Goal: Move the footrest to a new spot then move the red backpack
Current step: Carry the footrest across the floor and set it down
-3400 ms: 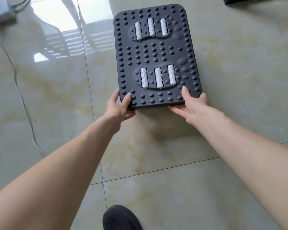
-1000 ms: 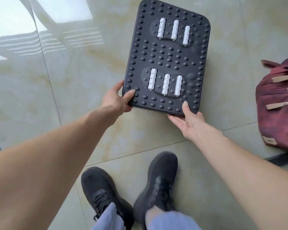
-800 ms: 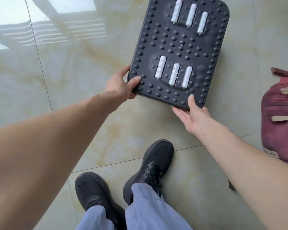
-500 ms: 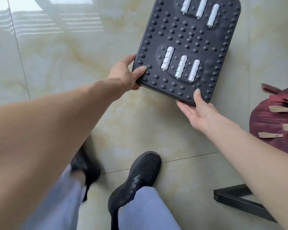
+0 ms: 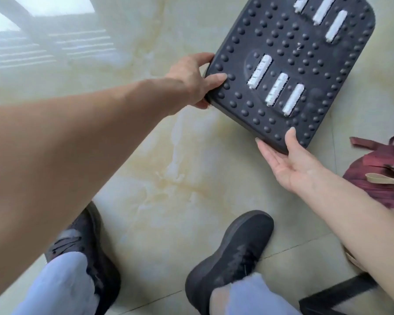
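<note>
Footrest in both hands, first step under way.

The left hand (image 5: pixel 195 79) grips the footrest (image 5: pixel 289 67) at its near-left corner, thumb on top, fingers (image 5: pixel 204 57) curled under; the right hand (image 5: pixel 291 164) cups the near-right corner, thumb up. The footrest looks held above the floor (image 5: pixel 146 155). The backpack (image 5: pixel 382 176) lies at the right, untouched. Next, I judge: set the footrest flat, let go, reach right.

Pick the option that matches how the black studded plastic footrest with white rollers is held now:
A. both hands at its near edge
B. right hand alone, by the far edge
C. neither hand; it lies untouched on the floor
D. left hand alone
A: the left hand grips the near-left corner of the footrest, and the right hand cups the near-right edge from below.
</note>
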